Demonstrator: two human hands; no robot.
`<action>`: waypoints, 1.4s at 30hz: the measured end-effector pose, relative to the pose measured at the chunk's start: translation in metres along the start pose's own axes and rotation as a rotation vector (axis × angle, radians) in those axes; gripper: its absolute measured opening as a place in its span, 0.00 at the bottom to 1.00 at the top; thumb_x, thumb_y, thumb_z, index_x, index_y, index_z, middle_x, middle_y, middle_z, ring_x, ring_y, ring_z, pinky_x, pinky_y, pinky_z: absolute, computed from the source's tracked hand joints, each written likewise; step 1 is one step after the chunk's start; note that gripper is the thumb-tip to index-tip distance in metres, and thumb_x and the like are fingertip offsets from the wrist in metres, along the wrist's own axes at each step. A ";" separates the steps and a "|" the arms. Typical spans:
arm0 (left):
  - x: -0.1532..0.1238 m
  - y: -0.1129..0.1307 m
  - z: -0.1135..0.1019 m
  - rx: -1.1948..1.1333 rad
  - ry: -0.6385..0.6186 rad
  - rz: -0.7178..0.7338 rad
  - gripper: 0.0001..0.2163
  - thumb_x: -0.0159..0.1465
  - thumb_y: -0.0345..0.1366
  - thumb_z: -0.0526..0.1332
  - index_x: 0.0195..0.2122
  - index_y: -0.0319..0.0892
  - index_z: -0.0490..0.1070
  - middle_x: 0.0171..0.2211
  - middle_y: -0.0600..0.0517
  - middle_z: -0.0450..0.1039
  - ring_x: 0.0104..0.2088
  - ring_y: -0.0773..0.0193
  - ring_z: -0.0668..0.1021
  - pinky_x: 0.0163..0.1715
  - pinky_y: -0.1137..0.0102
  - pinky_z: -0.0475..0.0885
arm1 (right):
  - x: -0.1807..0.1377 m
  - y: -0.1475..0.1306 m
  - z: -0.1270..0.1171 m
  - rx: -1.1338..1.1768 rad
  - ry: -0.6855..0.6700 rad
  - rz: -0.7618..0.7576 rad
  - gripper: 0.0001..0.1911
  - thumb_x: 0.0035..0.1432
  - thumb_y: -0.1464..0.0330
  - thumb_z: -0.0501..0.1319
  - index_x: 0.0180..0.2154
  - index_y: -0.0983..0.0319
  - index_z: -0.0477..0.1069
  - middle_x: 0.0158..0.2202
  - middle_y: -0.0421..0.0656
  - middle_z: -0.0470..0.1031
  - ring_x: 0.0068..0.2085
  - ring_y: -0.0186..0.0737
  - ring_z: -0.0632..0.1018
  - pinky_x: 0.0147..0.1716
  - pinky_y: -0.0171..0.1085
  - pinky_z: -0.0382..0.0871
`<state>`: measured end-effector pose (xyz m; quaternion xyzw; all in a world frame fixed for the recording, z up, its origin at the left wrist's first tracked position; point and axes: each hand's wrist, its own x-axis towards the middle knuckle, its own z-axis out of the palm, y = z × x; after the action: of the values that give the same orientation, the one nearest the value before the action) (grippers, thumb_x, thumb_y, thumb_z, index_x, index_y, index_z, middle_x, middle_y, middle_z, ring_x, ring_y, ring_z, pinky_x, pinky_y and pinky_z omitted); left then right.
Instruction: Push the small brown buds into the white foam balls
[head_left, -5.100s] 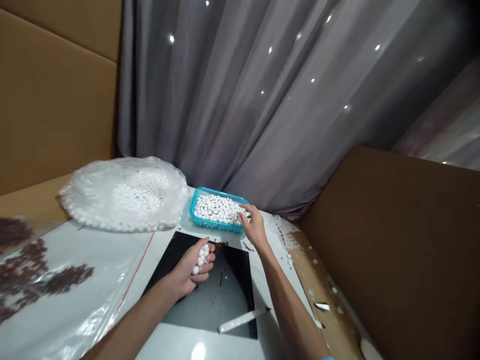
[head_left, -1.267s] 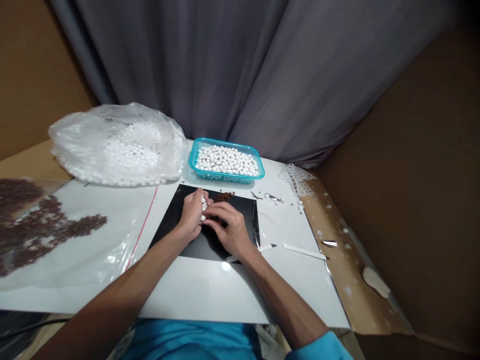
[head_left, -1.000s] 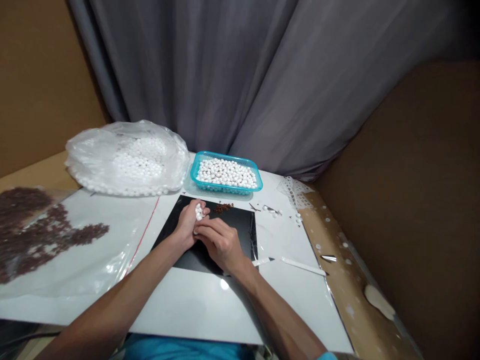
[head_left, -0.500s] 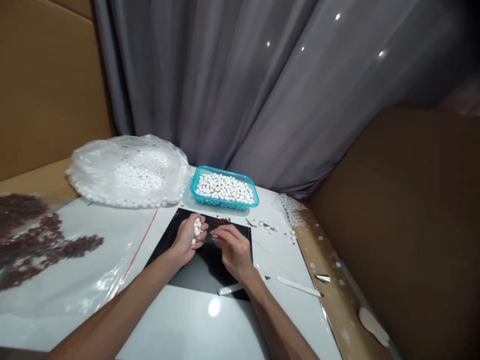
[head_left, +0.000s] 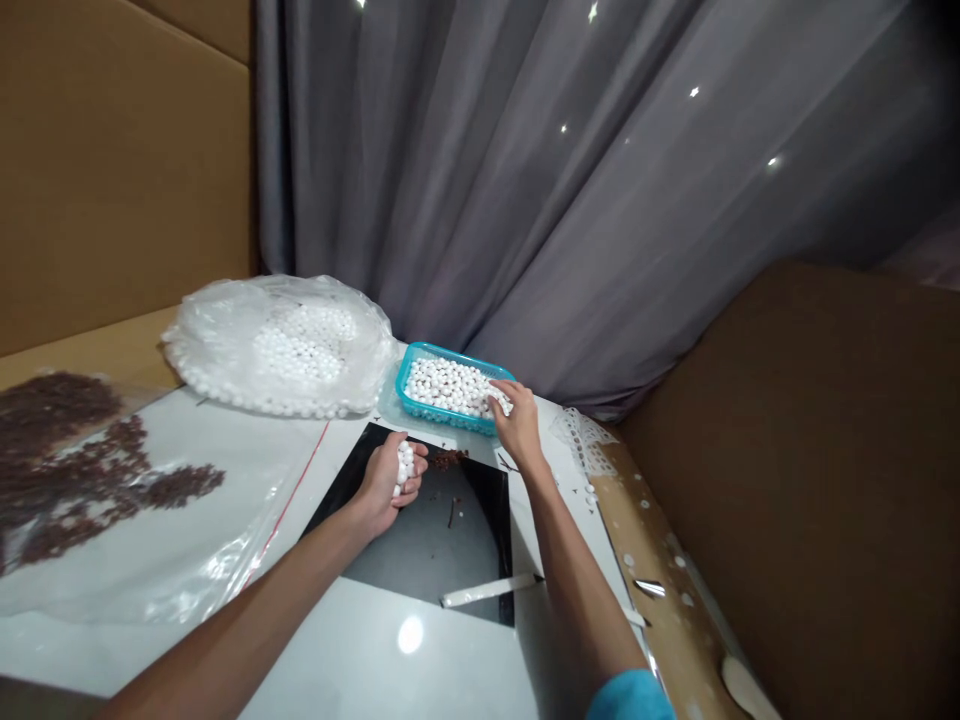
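Observation:
Several small white balls (head_left: 404, 462) lie in the palm of my left hand (head_left: 386, 478), whose fingers curl round them above a black sheet (head_left: 457, 545). My right hand (head_left: 517, 415) reaches to the right corner of a turquoise basket (head_left: 420, 348) filled with more white balls (head_left: 450, 385). Its thumb and fingers are bent round a few balls there. Dark brown crumbs and twigs (head_left: 450, 458) sit at the top of the sheet, with a thin brown stem (head_left: 452, 512) lower down. A white pen-like stick (head_left: 487, 590) lies across the sheet's front edge.
Left of the basket is a big clear bag (head_left: 285, 350) full of white balls. A flat zip bag (head_left: 157, 530) holds dried brown plant sprays at far left. White lace (head_left: 585, 440), a metal piping tip (head_left: 649, 588) and a wooden tool (head_left: 742, 690) lie along the right side.
My right hand has moved from beside my left hand up to the basket's right corner. The left hand still holds its balls. The view has shifted slightly.

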<state>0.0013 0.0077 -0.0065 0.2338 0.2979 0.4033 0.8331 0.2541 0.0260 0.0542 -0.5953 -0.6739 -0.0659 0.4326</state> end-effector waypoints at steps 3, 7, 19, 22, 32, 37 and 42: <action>-0.001 0.001 0.002 -0.013 -0.018 -0.016 0.15 0.65 0.48 0.63 0.33 0.41 0.66 0.22 0.57 0.64 0.13 0.74 0.60 0.10 0.79 0.44 | -0.009 0.005 -0.010 -0.008 0.069 0.053 0.12 0.68 0.65 0.62 0.48 0.60 0.82 0.52 0.52 0.80 0.55 0.53 0.77 0.59 0.52 0.68; -0.003 -0.001 0.008 0.025 -0.039 -0.048 0.16 0.65 0.49 0.63 0.31 0.43 0.63 0.22 0.58 0.63 0.13 0.75 0.58 0.10 0.79 0.42 | -0.043 0.000 -0.018 0.054 0.085 0.108 0.12 0.70 0.62 0.61 0.43 0.61 0.82 0.47 0.51 0.81 0.49 0.50 0.79 0.50 0.46 0.72; -0.009 -0.013 0.015 0.245 -0.089 -0.072 0.24 0.61 0.61 0.68 0.33 0.44 0.65 0.23 0.58 0.64 0.12 0.76 0.59 0.11 0.80 0.40 | -0.096 0.010 0.015 0.090 -0.319 0.157 0.08 0.66 0.68 0.63 0.43 0.59 0.82 0.42 0.45 0.82 0.38 0.43 0.79 0.41 0.39 0.72; -0.009 -0.012 0.016 0.210 -0.066 -0.100 0.23 0.62 0.60 0.66 0.32 0.44 0.64 0.21 0.57 0.64 0.12 0.75 0.58 0.11 0.79 0.40 | -0.096 0.011 0.016 0.073 -0.308 0.158 0.08 0.65 0.70 0.62 0.40 0.59 0.81 0.41 0.45 0.81 0.38 0.43 0.78 0.42 0.39 0.72; -0.010 -0.005 0.018 0.164 -0.053 -0.132 0.15 0.64 0.50 0.63 0.34 0.45 0.63 0.21 0.58 0.64 0.12 0.74 0.57 0.11 0.80 0.41 | -0.098 0.015 0.011 0.103 -0.293 0.178 0.09 0.65 0.72 0.60 0.38 0.60 0.81 0.40 0.45 0.83 0.40 0.44 0.80 0.43 0.39 0.71; -0.011 -0.007 0.019 0.212 -0.075 -0.121 0.16 0.63 0.51 0.66 0.34 0.45 0.64 0.21 0.59 0.63 0.12 0.75 0.58 0.11 0.80 0.41 | -0.098 0.020 0.010 0.108 -0.252 0.209 0.11 0.65 0.70 0.60 0.43 0.60 0.82 0.42 0.47 0.84 0.42 0.46 0.81 0.44 0.41 0.73; -0.011 -0.010 0.019 0.254 -0.114 -0.104 0.19 0.62 0.53 0.69 0.36 0.45 0.66 0.22 0.59 0.64 0.12 0.75 0.59 0.11 0.80 0.41 | -0.097 0.017 0.013 0.116 -0.284 0.163 0.10 0.66 0.70 0.61 0.42 0.59 0.82 0.43 0.47 0.83 0.43 0.46 0.81 0.45 0.41 0.72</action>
<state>0.0137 -0.0101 0.0040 0.3440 0.3105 0.3047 0.8321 0.2544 -0.0338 -0.0254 -0.6254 -0.6803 0.0934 0.3705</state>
